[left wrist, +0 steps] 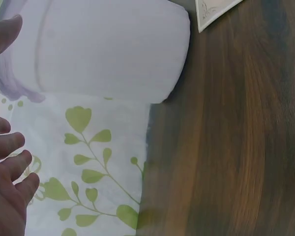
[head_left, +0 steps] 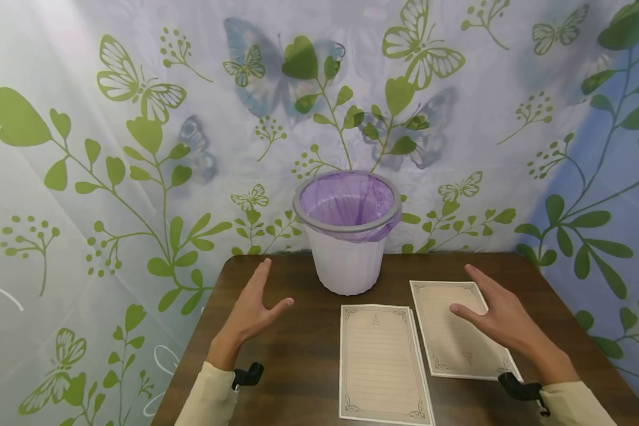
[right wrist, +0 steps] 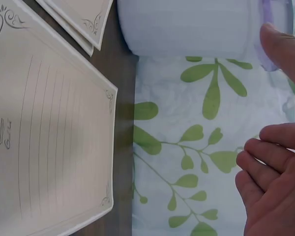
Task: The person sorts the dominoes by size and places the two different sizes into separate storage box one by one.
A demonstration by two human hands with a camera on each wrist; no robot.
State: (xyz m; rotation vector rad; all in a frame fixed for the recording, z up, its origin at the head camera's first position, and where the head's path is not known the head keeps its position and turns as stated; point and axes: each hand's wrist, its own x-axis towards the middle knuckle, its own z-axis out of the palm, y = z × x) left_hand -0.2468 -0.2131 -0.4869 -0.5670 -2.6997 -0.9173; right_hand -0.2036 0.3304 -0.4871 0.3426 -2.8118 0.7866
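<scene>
Here, cream ruled sheets (head_left: 380,367) with scrolled corners, white bin (head_left: 348,263), grey rim, hands (head_left: 249,310) (head_left: 506,313) spread.

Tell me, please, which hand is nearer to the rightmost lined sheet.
Right. The right hand hovers near the right edge of that sheet; the left hand is farther away, left of the bin.

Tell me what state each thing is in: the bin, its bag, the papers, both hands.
White bin: upright, uncovered.
Purple bag: lining the bin, edge hanging outside.
Middle paper: flat, another edge showing beneath.
Right paper: flat, printed the other way up.
Left hand: thumb apart from fingers, holding nothing.
Right hand: thumb apart from fingers, holding nothing.
</scene>
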